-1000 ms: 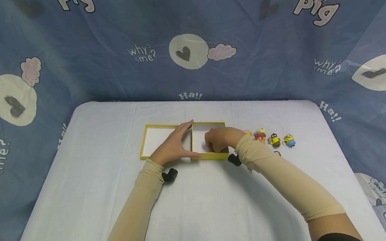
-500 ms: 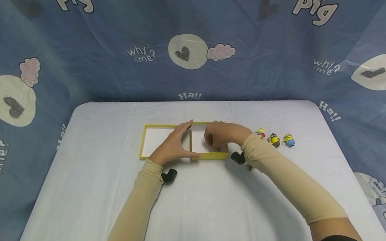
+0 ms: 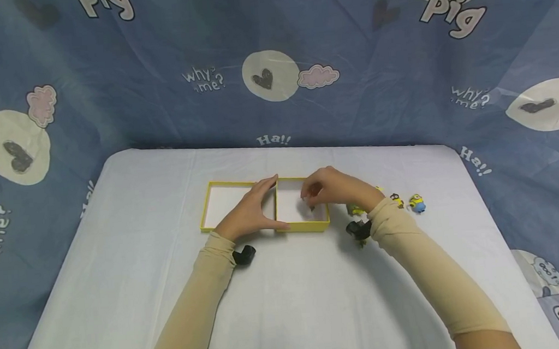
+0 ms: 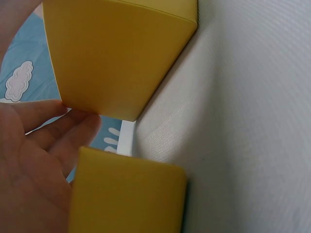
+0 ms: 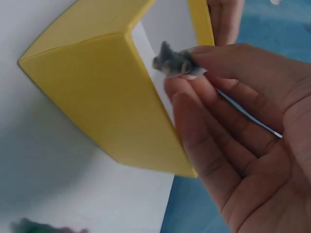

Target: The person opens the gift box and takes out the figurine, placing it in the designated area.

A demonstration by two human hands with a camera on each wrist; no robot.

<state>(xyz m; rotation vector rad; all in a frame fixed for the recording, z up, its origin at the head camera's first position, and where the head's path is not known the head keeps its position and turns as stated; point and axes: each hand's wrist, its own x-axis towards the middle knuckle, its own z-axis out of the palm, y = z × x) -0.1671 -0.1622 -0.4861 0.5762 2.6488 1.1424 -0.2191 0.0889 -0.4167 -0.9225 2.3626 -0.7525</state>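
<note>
A shallow yellow box with a white inside [image 3: 305,228] lies on the table. My left hand [image 3: 247,212] holds it by the left side, thumb at the near corner and fingers at the far one. In the left wrist view, fingertips [image 4: 90,121] touch the edge of the yellow wall. Over the box's right part, my right hand [image 3: 337,187] pinches a small dark grey figurine [image 5: 175,63] between thumb and fingers. The right wrist view shows that figurine blurred, close to the box's open side; its exact kind is unclear.
A matching yellow tray [image 3: 205,208] stands against the box's left side. Right of the box are small toy figures, including a yellow-and-blue minion [image 3: 417,203], a darker minion [image 3: 397,200] and a greenish figure [image 3: 354,210]. The right forearm partly hides others.
My right hand has lifted from low inside the box and shifted right, with the grey figurine now showing in its fingers. The left hand and box have stayed put.
</note>
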